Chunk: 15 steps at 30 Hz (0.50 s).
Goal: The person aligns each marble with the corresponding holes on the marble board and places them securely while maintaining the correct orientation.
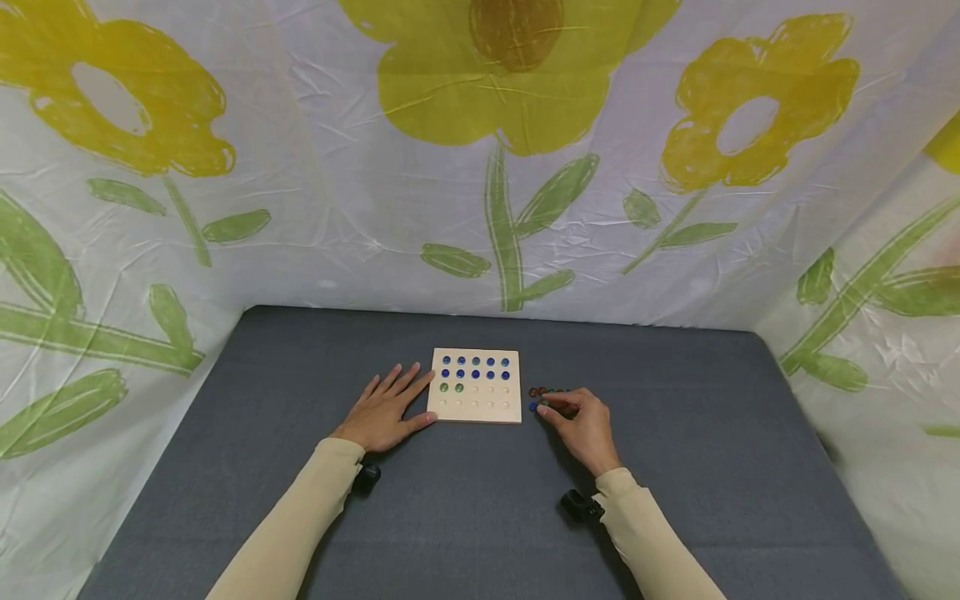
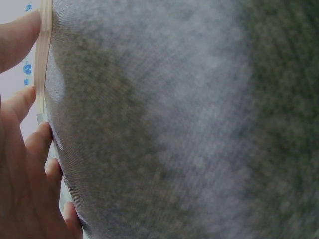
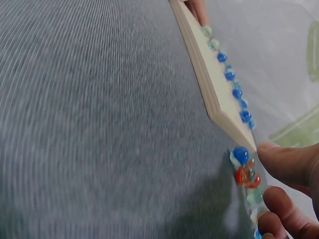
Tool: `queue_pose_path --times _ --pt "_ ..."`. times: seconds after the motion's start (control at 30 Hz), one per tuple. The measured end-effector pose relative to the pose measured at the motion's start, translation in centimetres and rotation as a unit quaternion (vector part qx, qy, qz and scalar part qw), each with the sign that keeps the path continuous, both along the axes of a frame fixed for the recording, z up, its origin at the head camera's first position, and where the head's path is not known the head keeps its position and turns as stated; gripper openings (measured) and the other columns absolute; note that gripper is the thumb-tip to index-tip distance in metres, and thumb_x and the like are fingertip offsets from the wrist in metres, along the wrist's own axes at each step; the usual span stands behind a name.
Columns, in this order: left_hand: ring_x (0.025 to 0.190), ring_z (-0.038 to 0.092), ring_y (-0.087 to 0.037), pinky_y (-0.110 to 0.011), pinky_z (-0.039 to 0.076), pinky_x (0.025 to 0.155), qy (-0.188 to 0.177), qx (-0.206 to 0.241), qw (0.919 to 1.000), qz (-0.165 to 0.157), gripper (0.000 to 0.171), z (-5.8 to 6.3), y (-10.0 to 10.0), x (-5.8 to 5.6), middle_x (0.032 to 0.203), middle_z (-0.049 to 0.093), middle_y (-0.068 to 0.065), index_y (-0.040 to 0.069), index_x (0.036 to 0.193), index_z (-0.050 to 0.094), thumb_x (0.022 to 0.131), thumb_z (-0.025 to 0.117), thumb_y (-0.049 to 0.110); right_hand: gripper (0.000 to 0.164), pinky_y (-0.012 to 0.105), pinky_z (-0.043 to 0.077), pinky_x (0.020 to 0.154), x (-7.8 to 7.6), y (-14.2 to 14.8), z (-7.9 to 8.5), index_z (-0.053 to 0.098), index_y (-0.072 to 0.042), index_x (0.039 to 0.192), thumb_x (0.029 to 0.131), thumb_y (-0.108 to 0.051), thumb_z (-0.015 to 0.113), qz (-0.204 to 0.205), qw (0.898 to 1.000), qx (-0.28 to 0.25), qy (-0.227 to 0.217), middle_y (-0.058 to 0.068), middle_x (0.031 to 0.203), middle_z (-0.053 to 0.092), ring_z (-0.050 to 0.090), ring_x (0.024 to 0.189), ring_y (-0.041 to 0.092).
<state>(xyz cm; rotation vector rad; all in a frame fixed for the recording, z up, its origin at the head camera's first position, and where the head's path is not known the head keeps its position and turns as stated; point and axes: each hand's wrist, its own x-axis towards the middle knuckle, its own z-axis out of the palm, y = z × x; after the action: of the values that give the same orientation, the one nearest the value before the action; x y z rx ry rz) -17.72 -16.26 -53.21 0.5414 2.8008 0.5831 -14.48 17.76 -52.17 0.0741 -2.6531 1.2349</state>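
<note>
A pale wooden board (image 1: 475, 411) lies flat on the table, with two rows of blue marbles (image 1: 476, 374) and two green marbles (image 1: 452, 387) in the third row's left end. Pale round hollows show across the rest. My left hand (image 1: 385, 417) lies spread at the board's left side, fingertips and thumb touching its edge. Right of the board, my right hand (image 1: 581, 425) reaches over loose marbles (image 3: 241, 156), thumb and fingertips bent down close around them. A gap shows between thumb and index finger in the right wrist view; the fingers partly cover the marbles.
A dark grey cloth (image 1: 450, 508) covers the table. Behind and beside it hangs a white sheet (image 1: 322, 225) painted with yellow flowers. Both wrists carry small black cameras (image 1: 581, 506) under beige sleeves.
</note>
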Motion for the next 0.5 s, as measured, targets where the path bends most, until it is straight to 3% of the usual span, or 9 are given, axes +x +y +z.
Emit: queue_pose_path --times 0.5 --pt "0.155 0.008 -0.034 -0.058 0.001 0.123 -0.004 0.001 1.0000 0.002 0.081 0.2 0.0 0.0 0.168 0.019 -0.006 0.025 0.164 0.024 0.099 0.048 0.066 0.019 0.034 0.052 0.071 -0.6 -2.6 0.8 0.082 -0.007 0.102 0.083 -0.011 0.086 0.024 0.999 -0.022 -0.007 0.004 0.086 0.066 0.063 0.077 0.019"
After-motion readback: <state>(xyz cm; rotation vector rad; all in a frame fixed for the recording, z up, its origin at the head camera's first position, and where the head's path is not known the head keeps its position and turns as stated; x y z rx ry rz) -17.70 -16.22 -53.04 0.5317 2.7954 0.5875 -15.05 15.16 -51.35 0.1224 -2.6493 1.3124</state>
